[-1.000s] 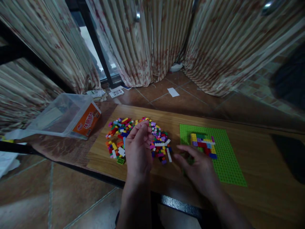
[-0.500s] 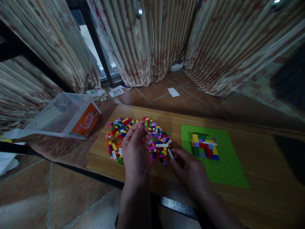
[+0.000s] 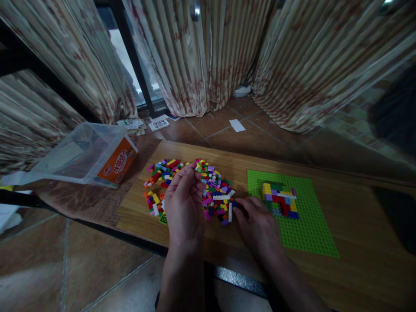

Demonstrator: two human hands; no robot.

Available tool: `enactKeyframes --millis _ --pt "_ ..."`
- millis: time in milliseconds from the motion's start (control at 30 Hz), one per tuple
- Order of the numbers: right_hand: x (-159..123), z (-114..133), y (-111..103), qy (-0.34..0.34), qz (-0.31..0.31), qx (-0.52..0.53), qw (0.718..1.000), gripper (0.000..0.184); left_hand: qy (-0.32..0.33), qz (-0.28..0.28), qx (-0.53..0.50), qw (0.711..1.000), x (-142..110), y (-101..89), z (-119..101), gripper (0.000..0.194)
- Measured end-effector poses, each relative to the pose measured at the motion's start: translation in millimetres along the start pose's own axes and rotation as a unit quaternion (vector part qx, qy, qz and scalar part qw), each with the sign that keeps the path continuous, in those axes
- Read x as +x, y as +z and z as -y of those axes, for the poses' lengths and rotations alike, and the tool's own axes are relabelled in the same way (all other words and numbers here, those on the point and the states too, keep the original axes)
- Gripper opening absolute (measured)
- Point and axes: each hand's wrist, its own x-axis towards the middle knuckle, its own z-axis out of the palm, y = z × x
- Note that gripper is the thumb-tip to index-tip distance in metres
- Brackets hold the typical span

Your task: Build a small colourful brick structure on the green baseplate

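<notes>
A heap of small coloured building bricks [image 3: 212, 180] lies on the wooden board. Over the heap is my left hand [image 3: 185, 199], thumb and fingers pressed together; whatever is between them is too small to make out. At the heap's right edge my right hand [image 3: 258, 223] pinches a dark blue brick [image 3: 234, 203] between thumb and forefinger. A long white brick [image 3: 230, 212] lies just beside those fingertips, and another white brick [image 3: 221, 197] rests on the heap. Right of that hand, a multicoloured brick build [image 3: 280, 200] sits on a green baseplate [image 3: 312, 221].
A clear plastic tub [image 3: 81, 151] with an orange label stands at the left end of the table. The wooden board [image 3: 224, 255] reaches close to the near table edge. A dark flat object [image 3: 394, 212] is at the far right. Curtains [image 3: 208, 56] hang behind.
My right hand has let go of the long white brick, which now lies by the heap, and has taken a dark blue brick. My left hand has stayed nearly in place.
</notes>
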Motion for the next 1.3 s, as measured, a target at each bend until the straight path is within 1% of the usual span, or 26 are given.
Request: enactKeyframes --millis 167,333,433,533,633,800,933,1067,1233,1300 --pt "1.9 5.6 2.5 0.017 -0.011 0.013 1.000 0.018 0.002 0.003 -0.003 1.000 0.0 1.7 0.1 0.012" --pt "5.8 8.2 1.6 0.011 -0.013 0.052 0.999 0.017 -0.006 -0.007 0.008 1.000 0.0 4.4 0.3 0.009" --pt "7.0 8.5 2.2 0.014 -0.022 0.073 0.997 0.016 -0.006 -0.001 0.024 1.000 0.5 5.0 0.3 0.008" --pt "7.9 8.8 3.0 0.009 -0.017 0.083 0.996 0.016 -0.010 -0.002 0.033 0.999 0.9 5.3 0.7 0.009" --pt "8.3 8.9 3.3 0.011 -0.011 0.083 0.996 0.017 -0.017 -0.008 0.034 0.999 1.1 5.8 1.2 0.010" --pt "7.3 8.1 2.3 0.007 -0.012 0.077 0.997 0.018 -0.005 0.019 0.037 0.999 0.4 5.8 3.1 0.009" --pt "7.1 7.2 1.2 -0.001 -0.001 0.071 0.997 0.017 -0.004 0.006 0.032 0.999 -0.5 5.6 4.7 0.009" --pt "7.8 6.4 1.9 -0.003 0.004 0.063 0.998 0.017 -0.005 0.013 0.026 1.000 -0.2 4.8 5.3 0.014" --pt "8.0 6.1 4.3 -0.004 -0.001 0.051 0.999 0.015 -0.013 0.015 0.042 0.999 -0.1 4.4 4.6 0.012" --pt "8.0 6.8 2.6 -0.005 -0.003 0.061 0.998 0.014 -0.016 0.014 0.046 0.999 -0.6 4.6 4.1 0.012"
